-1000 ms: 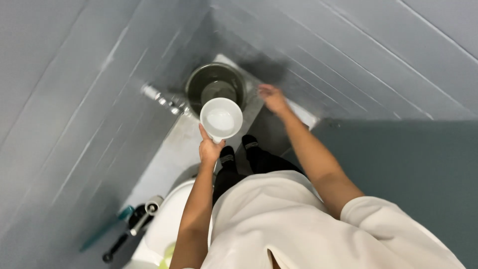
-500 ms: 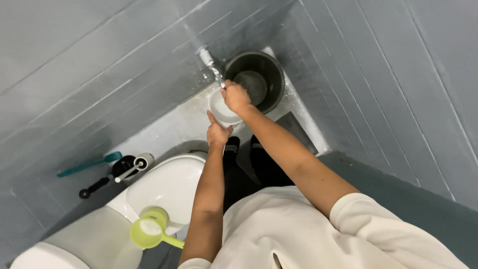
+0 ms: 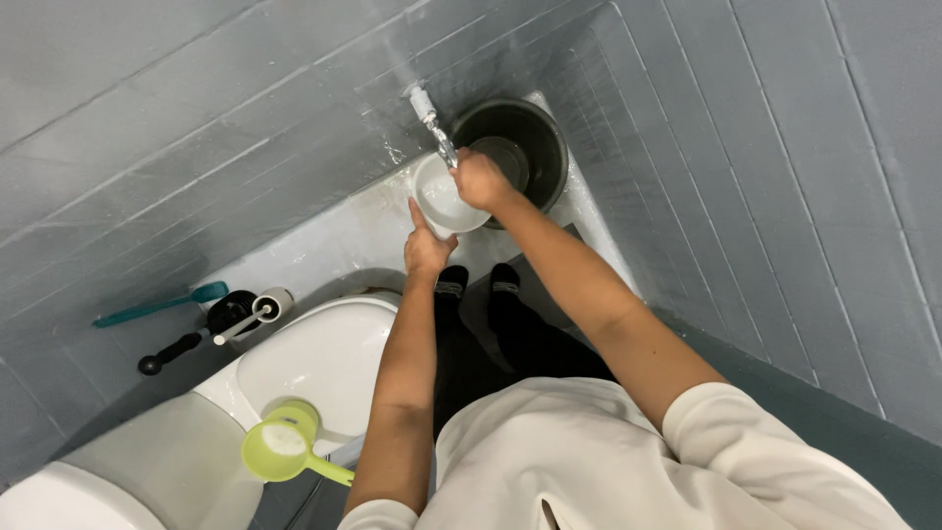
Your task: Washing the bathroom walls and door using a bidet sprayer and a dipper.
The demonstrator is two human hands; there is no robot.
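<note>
I have the white bowl (image 3: pixel 444 196) held under the wall tap (image 3: pixel 432 120), in the corner where the grey tiled walls meet. My left hand (image 3: pixel 426 247) grips the bowl's near rim from below, fingers closed on it with the forefinger stretched up along the side. My right hand (image 3: pixel 480 181) sits at the far rim, right by the tap's spout, curled narrow; I cannot tell whether it is pinching the bowl or touching the spout. Just beyond, touching the bowl's edge in this view, a dark bucket (image 3: pixel 525 132) stands on the white floor (image 3: pixel 343 236), with what looks like some water in it. As I judge it, the bowl is in place at the tap, and the rinsing or filling itself is only at its start; I see no clear stream. Nearer me are the toilet (image 3: pixel 314 358), a green scoop (image 3: pixel 280 451) resting on it, and a brush set (image 3: pixel 211 319) by the wall.
</note>
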